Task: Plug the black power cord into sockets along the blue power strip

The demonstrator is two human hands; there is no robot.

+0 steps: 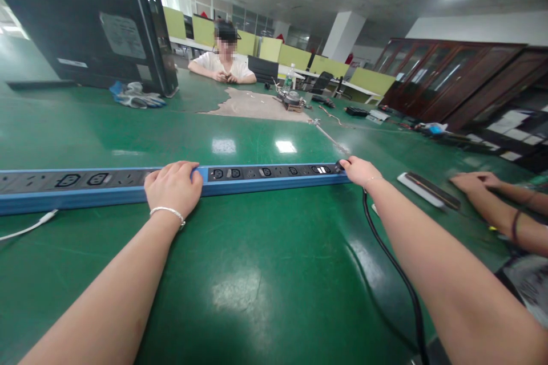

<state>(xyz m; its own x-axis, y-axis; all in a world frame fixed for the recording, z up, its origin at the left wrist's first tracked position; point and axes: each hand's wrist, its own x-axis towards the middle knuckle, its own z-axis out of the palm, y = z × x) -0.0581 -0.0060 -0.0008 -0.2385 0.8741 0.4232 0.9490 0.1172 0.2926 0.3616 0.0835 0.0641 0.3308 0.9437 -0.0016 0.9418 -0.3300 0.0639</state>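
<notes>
A long blue power strip [265, 183] with a black socket face lies across the green table, running off the left edge of the view. My left hand [173, 187] is closed over its middle, thumb at the near side and fingers over the top. At the strip's right end, my right hand [360, 172] grips a black plug [339, 166], mostly hidden by the fingers. From under this hand a thick black cable [396, 265] hangs down towards me. Whether the plug sits inside a socket I cannot tell.
A black computer case [94, 28] stands back left, with gloves [136, 95] beside it. A white cable [32, 224] lies near left. Another person's hands [475, 181] rest at the right, near a long white-and-dark bar [428, 189]. Someone sits across the table [141, 142].
</notes>
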